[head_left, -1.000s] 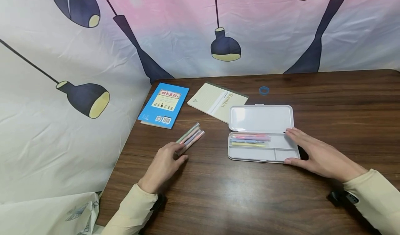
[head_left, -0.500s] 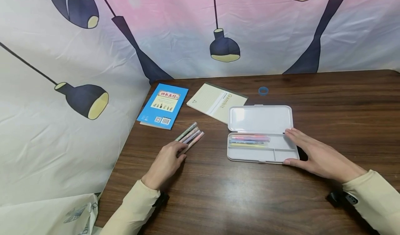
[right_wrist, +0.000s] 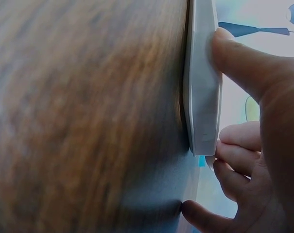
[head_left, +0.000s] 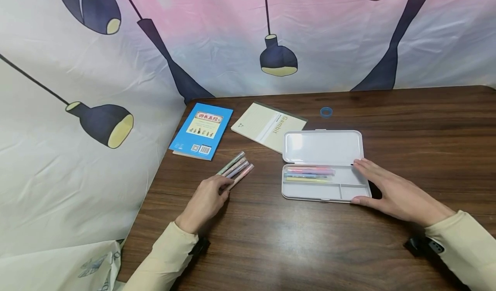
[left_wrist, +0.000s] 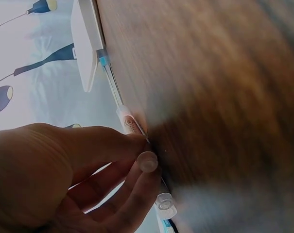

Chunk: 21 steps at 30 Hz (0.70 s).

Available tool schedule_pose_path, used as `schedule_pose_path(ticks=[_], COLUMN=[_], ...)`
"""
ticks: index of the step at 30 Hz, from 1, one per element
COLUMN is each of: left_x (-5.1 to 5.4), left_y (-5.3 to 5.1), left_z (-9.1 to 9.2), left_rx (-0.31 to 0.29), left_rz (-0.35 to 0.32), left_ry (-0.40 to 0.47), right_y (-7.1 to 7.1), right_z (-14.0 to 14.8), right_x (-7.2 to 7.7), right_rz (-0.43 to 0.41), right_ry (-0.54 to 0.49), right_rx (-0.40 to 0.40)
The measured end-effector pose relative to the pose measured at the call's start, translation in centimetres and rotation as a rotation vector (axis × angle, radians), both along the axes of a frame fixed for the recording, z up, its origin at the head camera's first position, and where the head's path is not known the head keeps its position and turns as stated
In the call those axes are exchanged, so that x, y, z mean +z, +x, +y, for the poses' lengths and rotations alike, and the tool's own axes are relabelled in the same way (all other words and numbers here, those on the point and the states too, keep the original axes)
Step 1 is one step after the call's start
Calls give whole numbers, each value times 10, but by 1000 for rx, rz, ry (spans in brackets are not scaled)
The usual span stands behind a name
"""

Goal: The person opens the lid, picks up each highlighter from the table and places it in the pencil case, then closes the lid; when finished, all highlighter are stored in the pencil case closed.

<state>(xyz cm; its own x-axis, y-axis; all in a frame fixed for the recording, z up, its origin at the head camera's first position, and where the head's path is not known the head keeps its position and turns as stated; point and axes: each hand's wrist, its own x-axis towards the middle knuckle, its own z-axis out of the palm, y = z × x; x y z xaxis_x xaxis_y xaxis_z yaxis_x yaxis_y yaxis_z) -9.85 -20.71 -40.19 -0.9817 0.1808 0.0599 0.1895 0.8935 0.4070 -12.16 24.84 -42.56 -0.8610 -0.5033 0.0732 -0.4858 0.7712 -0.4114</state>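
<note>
On a dark wooden table (head_left: 271,248), a person's left hand (head_left: 203,202) pinches the near end of a pink pen (head_left: 242,177) between thumb and bent fingers; I see three more pens (head_left: 231,163) fanned alongside. The right hand (head_left: 399,194), thumb and fingers spread, touches the right end of an open white pencil case (head_left: 319,190), colored pens (head_left: 308,175) in its back compartment. Beyond lie a blue book (head_left: 202,131) and a notepad (head_left: 267,125).

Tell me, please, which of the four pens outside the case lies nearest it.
The pink pen, rightmost of the four; the other three lie to its left, farther from the case.
</note>
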Motion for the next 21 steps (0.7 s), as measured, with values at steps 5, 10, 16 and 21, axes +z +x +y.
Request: schedule_pose_path(ticks=[5,10,16,21], left_x=[1,5,12,20], left_y=[0,0,-1,-4], left_z=[1,3,10,21], left_rx=[0,-3,-34,-84], left_rz=[-5,-10,30,72], left_ry=[19,25,49,79], right_y=[0,1,0,-1], right_z=[1,1,1,0], right_x=[1,1,1,1], right_rz=[4,9,17,4], right_ry=[19,4,7,22], right_rx=[8,8,9,2])
